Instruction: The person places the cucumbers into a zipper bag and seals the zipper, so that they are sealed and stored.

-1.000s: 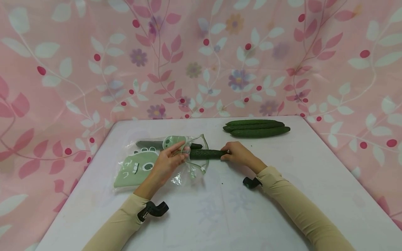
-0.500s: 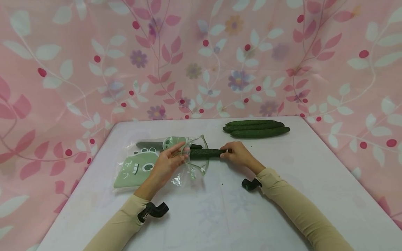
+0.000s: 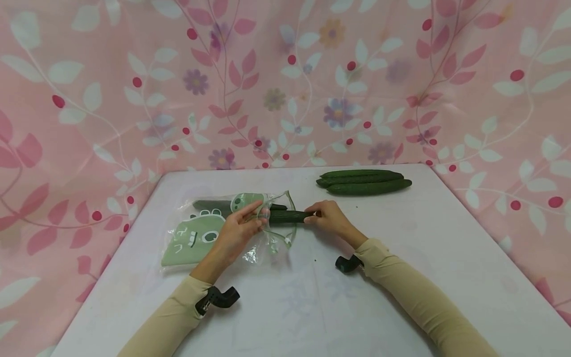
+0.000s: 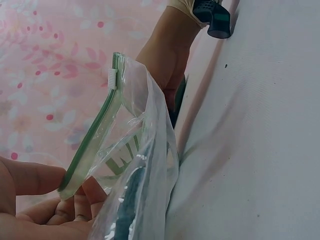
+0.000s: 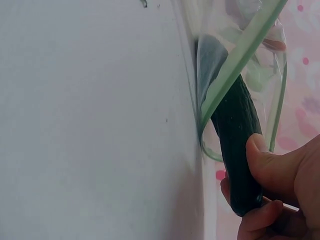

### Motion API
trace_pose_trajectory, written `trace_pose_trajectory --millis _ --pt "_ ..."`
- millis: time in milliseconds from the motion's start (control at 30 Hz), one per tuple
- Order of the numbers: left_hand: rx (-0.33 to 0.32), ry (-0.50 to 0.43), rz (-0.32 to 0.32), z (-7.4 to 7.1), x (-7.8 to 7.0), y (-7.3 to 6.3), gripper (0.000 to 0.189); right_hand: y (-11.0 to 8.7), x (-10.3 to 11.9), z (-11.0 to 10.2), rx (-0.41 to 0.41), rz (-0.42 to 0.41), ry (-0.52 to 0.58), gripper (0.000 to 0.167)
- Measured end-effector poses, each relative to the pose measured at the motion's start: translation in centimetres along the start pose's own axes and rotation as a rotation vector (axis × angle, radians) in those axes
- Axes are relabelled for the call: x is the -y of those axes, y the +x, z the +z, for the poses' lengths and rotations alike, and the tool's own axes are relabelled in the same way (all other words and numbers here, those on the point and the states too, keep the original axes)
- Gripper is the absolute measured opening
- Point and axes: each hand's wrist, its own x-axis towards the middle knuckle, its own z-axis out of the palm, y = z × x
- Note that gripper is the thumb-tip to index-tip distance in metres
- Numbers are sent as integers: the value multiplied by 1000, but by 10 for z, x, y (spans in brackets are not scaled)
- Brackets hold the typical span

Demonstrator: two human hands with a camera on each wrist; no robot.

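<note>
A clear zip bag [image 3: 187, 248] with a green cartoon print lies on the table's left half, its green-edged mouth facing right. My left hand [image 3: 236, 233] pinches the rim of that mouth between thumb and fingers, as the left wrist view shows at the green zip strip [image 4: 90, 140]. By its right end my right hand [image 3: 330, 218] grips a dark green cucumber [image 5: 240, 135], whose other end reaches through the mouth into the bag. Another cucumber [image 3: 214, 206] lies inside along the bag's far side, partly hidden by the print.
Three more cucumbers [image 3: 370, 188] lie side by side at the back right of the white table [image 3: 312, 307]. A pink floral cloth [image 3: 285, 89] hangs behind the table's far edge. Each wrist carries a black camera.
My right hand has moved left, pushing the cucumber deeper into the bag, so less of it shows outside. The left hand keeps its hold on the bag's mouth.
</note>
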Motion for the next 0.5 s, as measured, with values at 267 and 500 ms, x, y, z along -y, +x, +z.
trace_pose_trajectory --millis 267,500 --pt "5 4 5 0 0 0 61 7 9 9 -13 30 11 26" --pt "6 7 6 0 0 0 61 13 15 16 -32 27 29 25"
